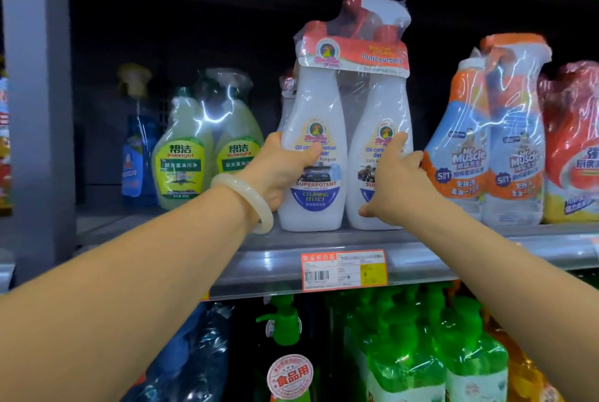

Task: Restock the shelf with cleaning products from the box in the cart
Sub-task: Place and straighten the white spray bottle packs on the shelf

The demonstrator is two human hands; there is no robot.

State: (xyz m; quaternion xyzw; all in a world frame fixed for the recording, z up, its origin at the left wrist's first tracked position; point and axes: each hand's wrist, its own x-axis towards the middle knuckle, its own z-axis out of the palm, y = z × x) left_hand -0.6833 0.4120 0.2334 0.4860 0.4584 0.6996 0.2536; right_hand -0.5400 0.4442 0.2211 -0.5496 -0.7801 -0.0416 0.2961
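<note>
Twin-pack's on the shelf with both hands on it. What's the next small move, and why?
Probably slide the white twin-pack straight back. It stands upright at the shelf's front edge, the left hand gripping one bottle, the right hand against the other, and the space behind looks dark and open.

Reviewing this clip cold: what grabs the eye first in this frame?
Dead centre, a shrink-wrapped twin pack of white degreaser spray bottles with red tops stands at the shelf's front edge. The left hand, with a pale bangle at its wrist, grips its left side; the right hand spreads over the right bottle. Orange Mr Muscle packs crowd its right.
</note>
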